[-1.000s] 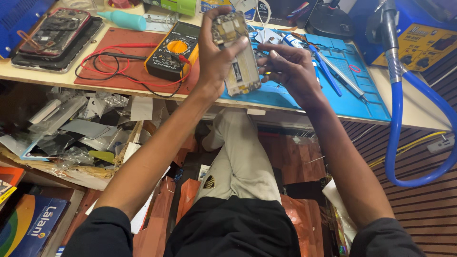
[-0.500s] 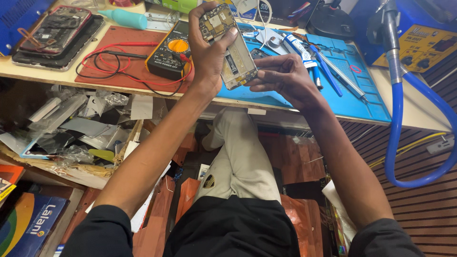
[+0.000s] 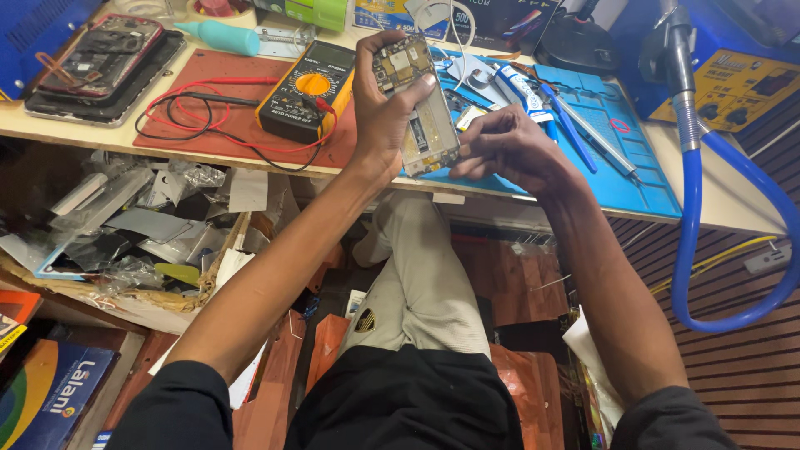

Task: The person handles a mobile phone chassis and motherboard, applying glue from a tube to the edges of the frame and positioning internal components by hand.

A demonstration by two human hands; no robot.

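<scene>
My left hand grips an opened phone frame with its circuit board exposed, held upright over the bench's front edge. My right hand is close against the phone's lower right side, fingers curled and pinched near its bottom end; whether it holds a small part or tool is hidden. Both hands hover above the blue work mat.
A yellow multimeter with red and black leads lies on a red mat. Another dismantled phone sits at the left. Tweezers and tools lie on the blue mat. A blue hose hangs at the right. A shelf of scrap sits below.
The phone frame was raised and tilted half a second ago, and is now lowered and more upright. My right hand has closed in on its lower end.
</scene>
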